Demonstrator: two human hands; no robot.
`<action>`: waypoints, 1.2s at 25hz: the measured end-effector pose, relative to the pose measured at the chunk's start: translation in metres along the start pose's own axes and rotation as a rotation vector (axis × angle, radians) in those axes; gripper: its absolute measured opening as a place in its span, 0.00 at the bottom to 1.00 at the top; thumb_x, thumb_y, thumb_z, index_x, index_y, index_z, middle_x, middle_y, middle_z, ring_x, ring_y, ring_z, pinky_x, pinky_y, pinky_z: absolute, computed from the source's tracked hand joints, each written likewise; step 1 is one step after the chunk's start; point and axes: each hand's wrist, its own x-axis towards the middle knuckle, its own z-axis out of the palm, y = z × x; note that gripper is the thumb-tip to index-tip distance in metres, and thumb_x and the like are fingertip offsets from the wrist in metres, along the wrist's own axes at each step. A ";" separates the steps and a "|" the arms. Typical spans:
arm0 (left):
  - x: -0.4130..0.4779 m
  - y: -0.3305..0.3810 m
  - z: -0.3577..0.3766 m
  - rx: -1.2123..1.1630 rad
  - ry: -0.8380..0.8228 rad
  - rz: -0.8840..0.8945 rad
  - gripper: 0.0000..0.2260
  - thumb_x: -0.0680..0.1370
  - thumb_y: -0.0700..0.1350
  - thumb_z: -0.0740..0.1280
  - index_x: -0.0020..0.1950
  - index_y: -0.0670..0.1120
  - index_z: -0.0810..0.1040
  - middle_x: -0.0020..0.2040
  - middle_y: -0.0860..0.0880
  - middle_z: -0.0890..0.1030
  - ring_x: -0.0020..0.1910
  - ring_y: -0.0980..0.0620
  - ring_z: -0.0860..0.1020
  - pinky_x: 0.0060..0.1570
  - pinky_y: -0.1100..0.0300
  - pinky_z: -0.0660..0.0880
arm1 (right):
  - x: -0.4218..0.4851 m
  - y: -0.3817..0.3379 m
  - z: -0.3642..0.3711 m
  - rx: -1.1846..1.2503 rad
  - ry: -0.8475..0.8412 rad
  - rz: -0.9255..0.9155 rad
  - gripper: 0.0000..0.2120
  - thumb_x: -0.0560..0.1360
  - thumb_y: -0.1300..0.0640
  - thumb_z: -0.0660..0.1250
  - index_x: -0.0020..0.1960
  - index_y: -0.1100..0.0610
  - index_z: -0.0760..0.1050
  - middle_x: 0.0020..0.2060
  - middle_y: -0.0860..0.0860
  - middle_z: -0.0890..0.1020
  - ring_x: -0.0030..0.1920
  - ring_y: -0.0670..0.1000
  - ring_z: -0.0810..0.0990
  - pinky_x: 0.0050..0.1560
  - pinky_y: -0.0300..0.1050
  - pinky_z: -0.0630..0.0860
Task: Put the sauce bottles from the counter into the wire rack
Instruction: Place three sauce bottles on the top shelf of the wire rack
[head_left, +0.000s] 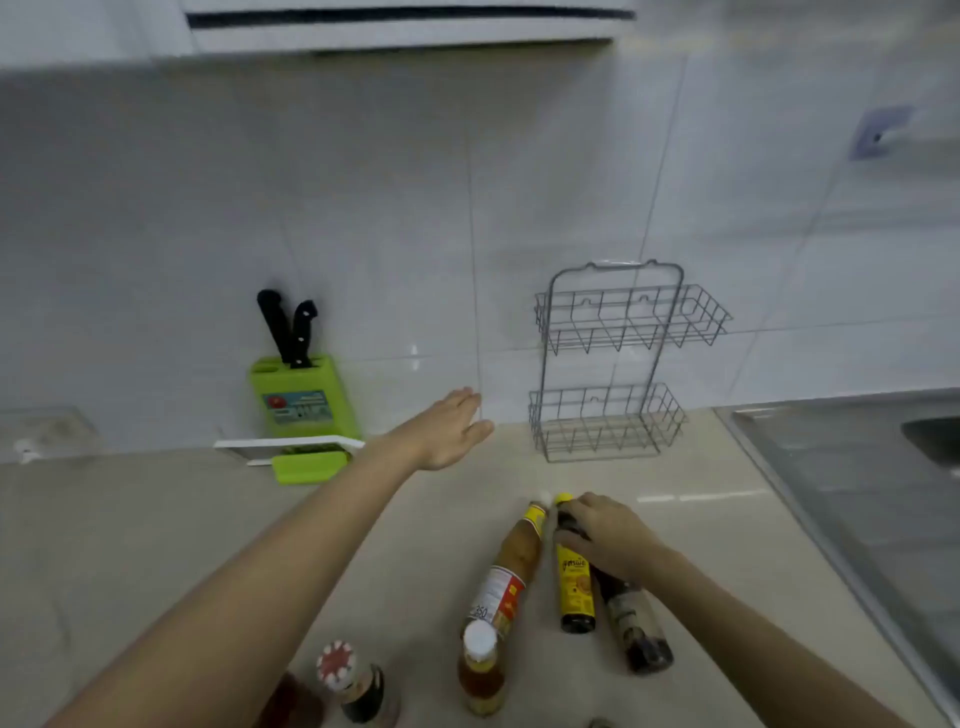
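Observation:
A grey two-tier wire rack (608, 358) leans against the tiled wall at the back of the counter, both tiers empty. Several sauce bottles stand near me: an orange-brown bottle with a white cap (511, 564), a dark bottle with a yellow label (575, 587), a dark bottle to its right (639, 629), a small amber bottle (480, 670) and a dark bottle with a red-and-white cap (353, 680). My right hand (610, 535) grips the necks of the dark bottles. My left hand (449, 428) reaches out flat, fingers apart, left of the rack, holding nothing.
A green knife block (301, 400) with two black-handled knives stands at the wall, a white and green board (296, 452) in front of it. A steel sink (857, 467) runs along the right. A clear tray (47, 431) sits at the far left.

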 end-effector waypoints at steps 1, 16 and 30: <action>0.008 0.003 0.003 -0.017 0.006 0.003 0.28 0.83 0.54 0.50 0.78 0.41 0.49 0.80 0.44 0.49 0.79 0.50 0.46 0.76 0.57 0.45 | 0.011 0.004 0.006 0.019 -0.003 0.005 0.20 0.78 0.43 0.58 0.64 0.53 0.70 0.57 0.55 0.76 0.59 0.58 0.75 0.57 0.49 0.71; 0.104 0.047 -0.014 -0.670 0.071 -0.058 0.24 0.83 0.54 0.52 0.78 0.48 0.56 0.78 0.50 0.59 0.77 0.53 0.59 0.73 0.58 0.56 | 0.127 0.009 0.036 0.010 -0.217 0.059 0.28 0.74 0.35 0.58 0.64 0.53 0.73 0.62 0.58 0.77 0.64 0.60 0.71 0.66 0.55 0.61; 0.138 0.055 -0.042 -1.237 -0.057 -0.051 0.41 0.75 0.71 0.39 0.79 0.46 0.50 0.80 0.48 0.54 0.78 0.52 0.56 0.78 0.52 0.52 | 0.109 -0.006 0.007 1.202 -0.077 0.227 0.15 0.75 0.48 0.68 0.52 0.57 0.69 0.52 0.61 0.79 0.50 0.56 0.81 0.47 0.54 0.81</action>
